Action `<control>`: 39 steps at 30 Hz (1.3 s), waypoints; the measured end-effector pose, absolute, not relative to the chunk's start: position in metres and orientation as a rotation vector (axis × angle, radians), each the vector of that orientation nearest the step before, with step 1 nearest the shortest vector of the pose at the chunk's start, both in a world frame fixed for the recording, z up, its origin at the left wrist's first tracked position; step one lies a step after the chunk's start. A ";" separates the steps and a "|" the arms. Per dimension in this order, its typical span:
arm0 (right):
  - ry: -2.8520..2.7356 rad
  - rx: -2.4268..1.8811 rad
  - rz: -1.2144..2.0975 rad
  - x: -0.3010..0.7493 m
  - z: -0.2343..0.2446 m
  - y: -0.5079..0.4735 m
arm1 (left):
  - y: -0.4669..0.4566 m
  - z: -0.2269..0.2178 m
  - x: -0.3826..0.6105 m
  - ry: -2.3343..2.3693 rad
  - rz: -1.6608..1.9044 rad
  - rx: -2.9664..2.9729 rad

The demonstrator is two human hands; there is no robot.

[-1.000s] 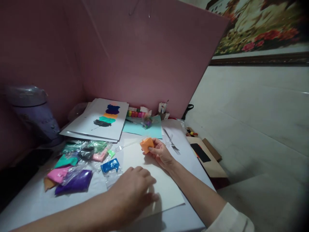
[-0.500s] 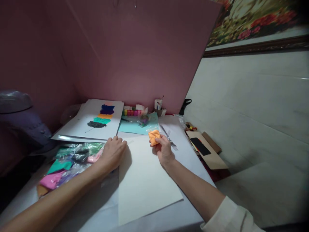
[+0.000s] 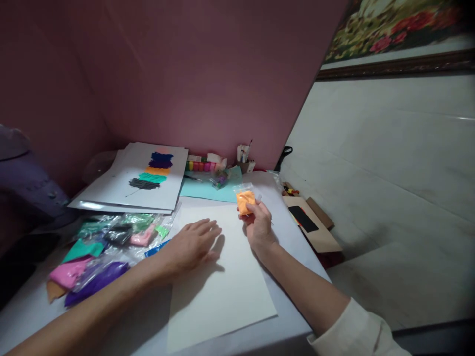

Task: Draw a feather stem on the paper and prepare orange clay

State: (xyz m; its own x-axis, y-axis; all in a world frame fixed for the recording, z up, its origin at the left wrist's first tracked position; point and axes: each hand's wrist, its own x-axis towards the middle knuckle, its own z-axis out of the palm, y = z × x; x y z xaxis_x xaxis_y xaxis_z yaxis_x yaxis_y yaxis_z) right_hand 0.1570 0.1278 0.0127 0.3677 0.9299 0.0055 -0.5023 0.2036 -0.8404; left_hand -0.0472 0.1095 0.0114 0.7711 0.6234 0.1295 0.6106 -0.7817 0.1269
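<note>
Pinched in my right hand (image 3: 261, 225) is a small clear packet of orange clay (image 3: 245, 201), held over the far right part of a blank white sheet (image 3: 226, 282). My left hand (image 3: 196, 243) is over the left side of that sheet, palm down with its fingers stretched out and nothing in it. Whether the palm touches the paper I cannot tell. Left of this hand lies a pile of clear packets in several colours, among them a purple packet (image 3: 97, 283), a pink packet (image 3: 71, 271) and a green packet (image 3: 84, 249).
Behind the pile, a stack of white sheets (image 3: 111, 190) bears coloured bands on top. A turquoise sheet (image 3: 200, 192), small paint pots (image 3: 202, 166) and a brush holder (image 3: 243, 157) stand along the pink wall. A lilac bottle-like object (image 3: 27, 183) is far left; cardboard (image 3: 315, 230) lies beyond the right edge.
My left hand has moved right from the sheet's far left edge onto the paper, its fingers now spread. My right hand has shifted slightly right, still holding the orange packet.
</note>
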 end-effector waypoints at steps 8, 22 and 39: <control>-0.774 -0.986 1.252 0.149 0.009 0.118 | 0.092 0.002 -0.044 0.825 0.268 2.876; -1.035 -0.814 1.356 0.148 0.009 0.113 | 0.115 0.018 -0.057 1.262 0.996 2.152; -1.267 -0.820 1.449 0.148 0.005 0.107 | 0.107 0.032 -0.053 0.844 1.056 1.085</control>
